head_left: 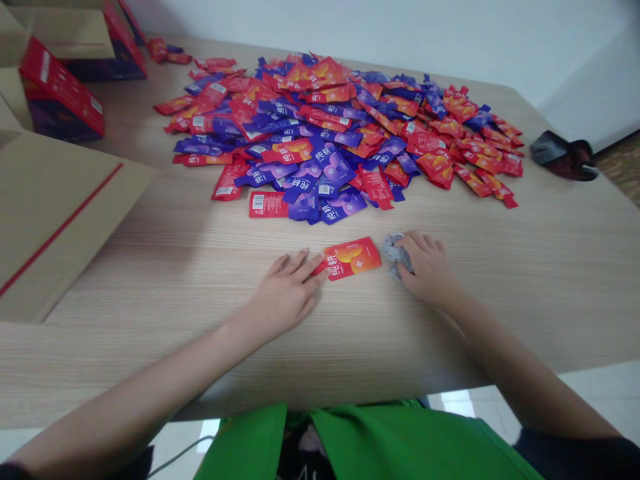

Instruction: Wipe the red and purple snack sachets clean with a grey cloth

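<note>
A single red-and-orange sachet lies flat on the wooden table, apart from the pile. My left hand rests palm down with fingers stretched out, its fingertips touching the sachet's left end. My right hand is closed over a crumpled grey cloth just right of the sachet. Behind them spreads a big heap of red and purple sachets.
A flat cardboard sheet with a red stripe lies at the left. Red-and-purple boxes stand at the back left. A dark bundle of cloth sits near the table's right edge. A green garment shows below the front edge.
</note>
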`<action>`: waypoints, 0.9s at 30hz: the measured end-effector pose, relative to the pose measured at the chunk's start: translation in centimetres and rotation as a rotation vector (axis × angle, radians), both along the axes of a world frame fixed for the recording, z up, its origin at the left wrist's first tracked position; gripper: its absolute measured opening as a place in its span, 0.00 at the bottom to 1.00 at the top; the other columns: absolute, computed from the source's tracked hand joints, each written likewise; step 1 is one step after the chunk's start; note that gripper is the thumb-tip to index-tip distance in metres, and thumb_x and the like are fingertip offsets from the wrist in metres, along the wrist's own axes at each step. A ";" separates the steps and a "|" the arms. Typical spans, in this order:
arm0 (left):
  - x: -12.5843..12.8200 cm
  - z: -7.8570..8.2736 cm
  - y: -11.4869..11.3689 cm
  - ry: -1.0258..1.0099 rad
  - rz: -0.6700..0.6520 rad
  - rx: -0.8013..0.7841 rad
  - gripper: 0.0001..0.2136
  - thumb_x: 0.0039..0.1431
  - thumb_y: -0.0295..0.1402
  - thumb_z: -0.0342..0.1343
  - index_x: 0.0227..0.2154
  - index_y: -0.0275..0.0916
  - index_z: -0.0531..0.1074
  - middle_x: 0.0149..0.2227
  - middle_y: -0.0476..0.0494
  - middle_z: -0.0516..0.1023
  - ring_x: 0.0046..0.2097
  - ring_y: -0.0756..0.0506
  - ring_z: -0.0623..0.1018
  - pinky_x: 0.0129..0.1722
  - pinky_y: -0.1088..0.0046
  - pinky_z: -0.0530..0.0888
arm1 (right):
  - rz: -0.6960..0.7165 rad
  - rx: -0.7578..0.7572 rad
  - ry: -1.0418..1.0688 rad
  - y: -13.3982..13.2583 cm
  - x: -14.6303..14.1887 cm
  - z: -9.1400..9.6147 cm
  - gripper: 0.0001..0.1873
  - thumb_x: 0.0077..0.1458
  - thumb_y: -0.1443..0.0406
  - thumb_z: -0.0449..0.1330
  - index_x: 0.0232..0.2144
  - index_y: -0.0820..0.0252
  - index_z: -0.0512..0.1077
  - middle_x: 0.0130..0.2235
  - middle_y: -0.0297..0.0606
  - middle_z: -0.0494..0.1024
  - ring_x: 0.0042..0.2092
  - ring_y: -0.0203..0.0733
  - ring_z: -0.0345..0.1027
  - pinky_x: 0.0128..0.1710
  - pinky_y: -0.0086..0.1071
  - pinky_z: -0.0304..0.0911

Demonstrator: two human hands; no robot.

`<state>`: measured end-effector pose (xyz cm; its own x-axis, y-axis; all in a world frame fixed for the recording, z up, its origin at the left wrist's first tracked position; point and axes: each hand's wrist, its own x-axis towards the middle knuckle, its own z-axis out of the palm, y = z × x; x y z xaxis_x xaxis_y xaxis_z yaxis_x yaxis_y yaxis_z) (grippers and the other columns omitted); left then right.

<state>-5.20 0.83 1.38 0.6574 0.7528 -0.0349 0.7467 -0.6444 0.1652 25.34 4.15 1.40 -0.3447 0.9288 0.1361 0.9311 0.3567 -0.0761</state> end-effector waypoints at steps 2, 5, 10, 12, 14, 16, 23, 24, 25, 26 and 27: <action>0.3 0.3 0.3 -0.074 0.011 0.022 0.20 0.62 0.32 0.50 0.56 0.39 0.71 0.64 0.39 0.65 0.65 0.32 0.64 0.59 0.49 0.65 | -0.095 0.050 0.038 0.0 1.7 -0.2 0.16 0.56 0.63 0.54 0.47 0.60 0.69 0.50 0.49 0.72 0.48 0.56 0.63 0.45 0.48 0.58; 0.8 0.8 1.7 -0.210 0.059 0.016 0.14 0.63 0.34 0.50 0.45 0.42 0.79 0.55 0.43 0.75 0.57 0.39 0.72 0.55 0.57 0.70 | -0.138 0.059 0.002 0.2 2.9 0.1 0.22 0.57 0.52 0.56 0.50 0.57 0.71 0.54 0.50 0.70 0.51 0.59 0.62 0.48 0.54 0.57; 2.2 1.2 4.7 -0.203 0.184 -0.011 0.17 0.65 0.42 0.53 0.52 0.40 0.73 0.51 0.42 0.76 0.51 0.40 0.75 0.51 0.60 0.72 | -0.084 0.131 0.082 1.5 1.3 2.5 0.15 0.56 0.52 0.59 0.37 0.53 0.78 0.56 0.44 0.68 0.56 0.61 0.59 0.53 0.58 0.51; 2.8 1.0 5.4 -0.135 0.191 -0.008 0.25 0.60 0.44 0.59 0.56 0.38 0.69 0.55 0.38 0.73 0.54 0.36 0.72 0.52 0.57 0.71 | 0.013 0.064 0.148 2.1 -0.6 3.0 0.16 0.56 0.56 0.60 0.45 0.53 0.77 0.55 0.44 0.69 0.55 0.58 0.62 0.53 0.54 0.54; 3.4 0.8 5.7 -0.088 0.200 -0.038 0.25 0.56 0.45 0.62 0.54 0.37 0.70 0.54 0.37 0.72 0.53 0.35 0.72 0.51 0.56 0.72 | 0.152 -0.083 0.167 2.7 -2.5 2.8 0.21 0.54 0.60 0.62 0.51 0.57 0.73 0.54 0.46 0.70 0.54 0.55 0.64 0.52 0.50 0.58; 3.7 1.0 5.7 -0.095 0.218 -0.072 0.22 0.54 0.41 0.64 0.49 0.36 0.71 0.50 0.38 0.73 0.49 0.37 0.73 0.47 0.59 0.73 | 0.251 -0.204 0.184 3.2 -4.0 2.3 0.20 0.52 0.64 0.63 0.48 0.62 0.73 0.50 0.48 0.72 0.52 0.53 0.66 0.51 0.46 0.61; 3.1 2.0 4.6 -0.184 0.112 0.217 0.06 0.64 0.25 0.49 0.40 0.38 0.70 0.42 0.42 0.75 0.43 0.43 0.74 0.41 0.66 0.70 | 0.212 0.056 0.378 1.5 -4.0 1.7 0.14 0.51 0.76 0.53 0.37 0.58 0.72 0.43 0.42 0.78 0.47 0.50 0.70 0.47 0.43 0.62; 2.9 1.7 4.4 -0.166 0.062 0.238 0.07 0.65 0.25 0.48 0.41 0.38 0.70 0.42 0.43 0.75 0.43 0.42 0.75 0.42 0.65 0.70 | 0.229 0.051 0.387 1.1 -3.8 1.4 0.18 0.50 0.78 0.51 0.39 0.58 0.72 0.44 0.43 0.78 0.48 0.50 0.70 0.49 0.44 0.62; 2.9 1.3 4.1 -0.146 0.020 0.242 0.08 0.66 0.25 0.48 0.42 0.38 0.70 0.43 0.42 0.76 0.44 0.42 0.75 0.42 0.64 0.70 | 0.253 0.018 0.396 0.9 -3.6 1.0 0.21 0.48 0.79 0.50 0.41 0.58 0.73 0.45 0.43 0.78 0.50 0.50 0.69 0.51 0.45 0.62; 2.9 0.8 3.9 -0.132 -0.005 0.235 0.08 0.66 0.25 0.48 0.44 0.38 0.70 0.44 0.42 0.76 0.45 0.42 0.75 0.43 0.64 0.70 | 0.282 -0.036 0.409 0.7 -3.5 0.5 0.25 0.46 0.80 0.48 0.43 0.59 0.73 0.47 0.43 0.78 0.52 0.49 0.69 0.52 0.46 0.62; 2.9 0.2 3.7 -0.125 -0.015 0.223 0.09 0.66 0.25 0.48 0.45 0.38 0.70 0.45 0.41 0.76 0.46 0.42 0.75 0.44 0.64 0.70 | 0.315 -0.099 0.425 0.6 -3.3 0.1 0.29 0.44 0.81 0.48 0.46 0.60 0.73 0.50 0.44 0.77 0.54 0.49 0.68 0.55 0.47 0.61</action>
<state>-2.26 4.55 1.61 0.6575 0.7227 0.2130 0.7192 -0.6863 0.1086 22.00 4.79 1.51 -0.5425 0.8047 0.2412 0.6600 0.5859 -0.4702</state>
